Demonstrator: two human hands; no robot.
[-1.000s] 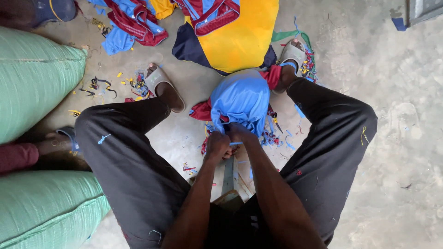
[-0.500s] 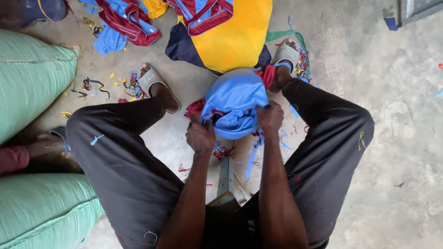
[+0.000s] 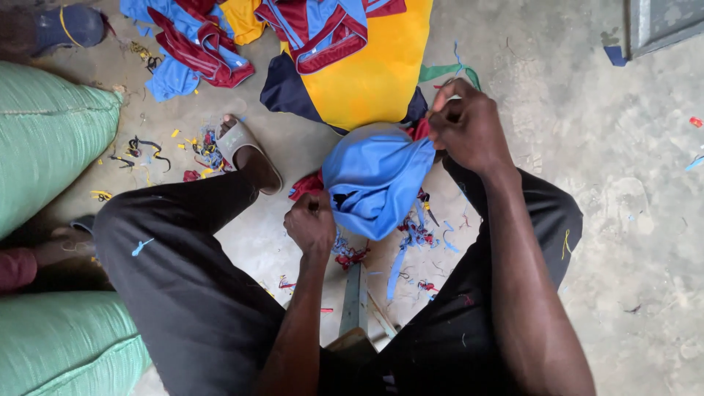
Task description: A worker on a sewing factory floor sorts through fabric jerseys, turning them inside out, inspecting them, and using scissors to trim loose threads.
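Observation:
A light blue garment [image 3: 374, 180] hangs stretched between my two hands, above the floor between my knees. My left hand [image 3: 312, 224] is closed on its lower left edge, and my right hand [image 3: 466, 125] is closed on its upper right corner, raised higher. I sit on a low wooden bench [image 3: 355, 301] in black trousers, with my left foot in a grey sandal [image 3: 249, 150]. Blue and maroon fabric scraps [image 3: 414, 235] lie on the concrete under the garment.
A yellow and navy garment [image 3: 367, 73] lies ahead with maroon and blue pieces [image 3: 319, 29] on top. More maroon and blue clothes [image 3: 191, 44] lie at the top left. Two green sacks [image 3: 44, 132] fill the left side. Another person's sleeve [image 3: 18, 268] shows between them.
My hands have moved apart: the right rose to the upper right and the left drew down and left, pulling the blue garment out between them.

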